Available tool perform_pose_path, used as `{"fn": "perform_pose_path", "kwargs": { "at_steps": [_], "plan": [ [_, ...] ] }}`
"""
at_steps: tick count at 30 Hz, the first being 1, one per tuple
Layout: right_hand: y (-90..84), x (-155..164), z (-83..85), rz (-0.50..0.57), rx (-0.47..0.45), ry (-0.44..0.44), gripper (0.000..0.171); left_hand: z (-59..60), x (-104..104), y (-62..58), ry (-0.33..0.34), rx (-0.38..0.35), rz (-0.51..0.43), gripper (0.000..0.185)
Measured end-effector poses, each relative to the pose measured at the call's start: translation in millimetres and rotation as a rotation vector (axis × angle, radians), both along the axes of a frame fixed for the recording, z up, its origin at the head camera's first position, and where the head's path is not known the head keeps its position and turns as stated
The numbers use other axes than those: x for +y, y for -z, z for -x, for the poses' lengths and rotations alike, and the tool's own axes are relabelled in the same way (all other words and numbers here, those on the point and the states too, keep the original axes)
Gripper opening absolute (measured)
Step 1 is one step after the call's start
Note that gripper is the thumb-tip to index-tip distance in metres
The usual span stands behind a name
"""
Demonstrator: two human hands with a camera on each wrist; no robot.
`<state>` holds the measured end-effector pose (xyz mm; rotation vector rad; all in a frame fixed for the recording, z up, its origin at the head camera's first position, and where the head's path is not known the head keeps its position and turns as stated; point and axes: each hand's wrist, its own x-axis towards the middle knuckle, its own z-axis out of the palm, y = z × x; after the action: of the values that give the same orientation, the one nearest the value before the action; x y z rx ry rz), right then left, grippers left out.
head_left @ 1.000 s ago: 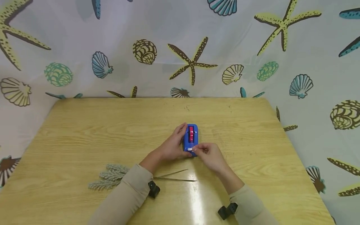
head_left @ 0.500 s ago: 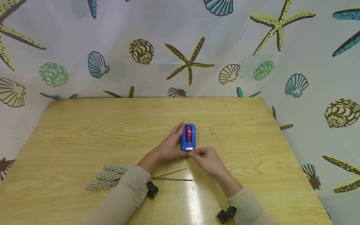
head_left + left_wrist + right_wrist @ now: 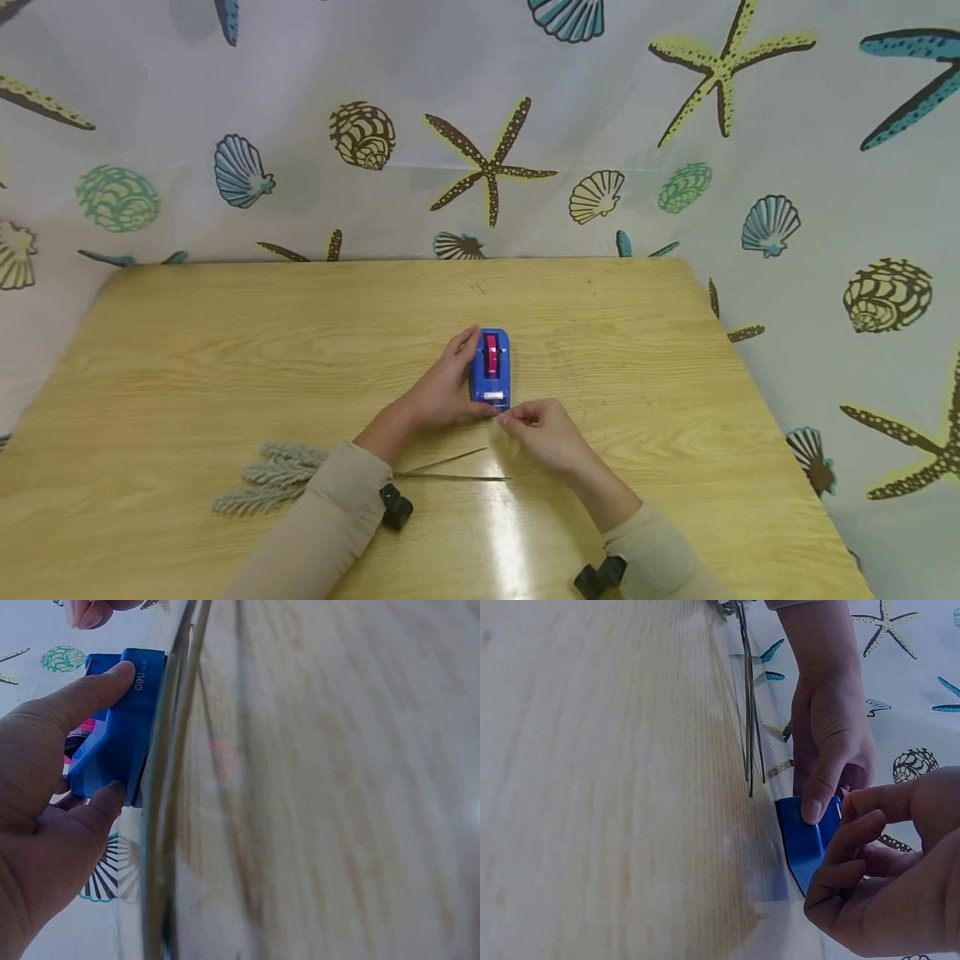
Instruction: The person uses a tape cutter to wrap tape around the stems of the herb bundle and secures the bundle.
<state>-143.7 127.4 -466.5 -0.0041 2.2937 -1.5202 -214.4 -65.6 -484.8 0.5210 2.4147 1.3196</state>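
A blue tape dispenser (image 3: 480, 389) with a roll of tape (image 3: 491, 356) on a red core stands on the wooden table (image 3: 637, 358). My left hand (image 3: 442, 393) holds it from the left side; in the left wrist view the thumb lies on the dispenser's front (image 3: 146, 712) near its lettering. Just in front of the cutter end, my right hand (image 3: 551, 439) pinches thumb and index finger together at the clear tape's end. The tape itself is barely visible. In the right wrist view the right hand (image 3: 900, 877) partly covers the dispenser.
Pale green sprigs (image 3: 279, 477) with thin brown stems (image 3: 457, 477) lie on the table in front, partly under the left forearm. A cloth (image 3: 300, 100) printed with shells and starfish hangs behind and along the sides.
My right hand has drawn back from the dispenser's cutter toward the table's front, fingers still pinched. The left hand keeps its hold. The whole head view has shifted slightly.
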Motion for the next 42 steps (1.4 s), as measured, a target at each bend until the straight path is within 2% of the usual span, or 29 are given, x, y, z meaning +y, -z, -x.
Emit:
{"fn": "perform_pose_path", "kwargs": {
  "at_steps": [5, 26, 31, 34, 36, 38, 42],
  "plan": [
    [-0.6, -5, -4.4, -0.005, -0.058, 0.007, 0.028, -0.7, -4, 1.5, -0.003, 0.004, 0.020, 0.121],
    [2.4, -10, -14.7, 0.004, -0.074, -0.020, 0.024, 2.8, -14, 2.6, 0.002, -0.001, 0.003, 0.122],
    [3.8, -12, -13.2, 0.015, -0.072, -0.048, 0.024, 1.4, -19, 0.1, -0.011, 0.014, 0.056, 0.121],
    [4.9, -12, -12.4, 0.034, -0.083, -0.056, 0.025, -5.9, -27, -9.3, -0.016, 0.050, 0.126, 0.118],
    [5.3, -12, -11.7, 0.038, -0.090, -0.054, 0.025, -14.8, -36, -18.9, -0.017, 0.082, 0.186, 0.109],
    [4.2, -11, -11.4, 0.027, -0.093, -0.050, 0.024, -27.2, -48, -28.0, 0.008, 0.123, 0.261, 0.089],
    [1.7, -10, -10.7, 0.016, -0.107, -0.038, 0.022, -57.9, -79, -38.7, 0.110, 0.199, 0.431, 0.042]
  ]
}}
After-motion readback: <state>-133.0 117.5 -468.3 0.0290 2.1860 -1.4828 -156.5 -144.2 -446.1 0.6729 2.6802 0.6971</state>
